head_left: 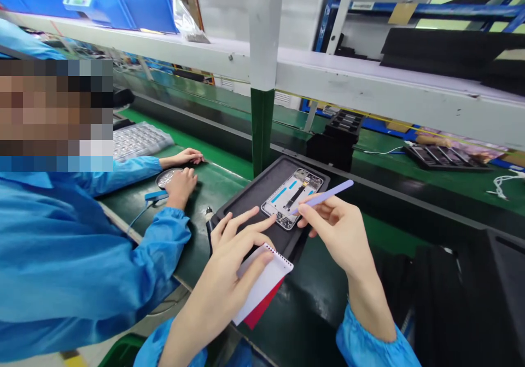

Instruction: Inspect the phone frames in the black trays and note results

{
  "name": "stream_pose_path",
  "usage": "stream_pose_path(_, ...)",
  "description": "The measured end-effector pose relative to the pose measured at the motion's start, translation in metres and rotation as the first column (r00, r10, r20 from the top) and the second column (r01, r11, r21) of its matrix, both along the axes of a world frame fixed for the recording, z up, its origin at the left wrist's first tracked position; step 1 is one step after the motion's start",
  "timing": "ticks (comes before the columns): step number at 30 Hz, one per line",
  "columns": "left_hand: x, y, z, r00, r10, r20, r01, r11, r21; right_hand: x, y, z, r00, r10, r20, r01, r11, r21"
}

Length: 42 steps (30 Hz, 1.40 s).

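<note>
My right hand (338,227) pinches a light purple plastic pry stick (330,194). The stick's lower end is at the bottom part of an opened phone body (291,198), a white frame with blue strips and a dark flex cable. This phone body lies on a black tray (248,192). My left hand (232,263) has thumb and index finger at the top edge of a small white notepad (264,285), gripping it. The other fingers spread over the tray, one tip close to the phone body's lower edge. Something red (264,304) shows under the notepad.
At my left a co-worker in a blue smock has hands on the green bench (221,178), near a round metal dish (169,176). A post (263,110) rises behind the tray. Black trays (504,279) stand at right; blue bins (123,0) sit on the shelf.
</note>
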<state>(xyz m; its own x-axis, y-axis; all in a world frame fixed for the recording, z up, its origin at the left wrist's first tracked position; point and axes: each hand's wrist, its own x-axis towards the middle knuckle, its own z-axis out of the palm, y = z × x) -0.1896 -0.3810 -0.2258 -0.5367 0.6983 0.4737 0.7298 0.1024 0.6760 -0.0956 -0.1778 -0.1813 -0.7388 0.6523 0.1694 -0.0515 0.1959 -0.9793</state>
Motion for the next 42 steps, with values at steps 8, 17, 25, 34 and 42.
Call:
stream_pose_path(8, -0.002, 0.001, -0.011, 1.0, -0.026, -0.01, 0.026, 0.999, -0.046, -0.005, 0.006, 0.002, 0.987, 0.114, 0.11, -0.116, 0.993, 0.016)
stream_pose_path(17, -0.004, -0.001, -0.01, 0.998, -0.042, -0.049, 0.036, 0.993, -0.116, -0.007, 0.003, 0.005, 0.978, 0.093, 0.185, -0.097, 0.995, 0.013)
stream_pose_path(25, -0.003, -0.003, -0.011, 0.997, -0.041, -0.06, 0.034, 0.993, -0.115, -0.006, 0.002, 0.002, 0.981, 0.094, 0.168, -0.095, 0.995, -0.002)
stream_pose_path(34, -0.003, -0.003, -0.014, 0.998, -0.042, -0.05, 0.036, 0.993, -0.112, -0.006, 0.0, 0.001, 0.981, 0.089, 0.171, -0.091, 0.996, -0.002)
stream_pose_path(42, -0.004, -0.003, -0.013, 0.998, -0.039, -0.05, 0.033, 0.993, -0.112, -0.001, -0.002, -0.006, 0.988, 0.047, 0.145, -0.055, 0.997, 0.052)
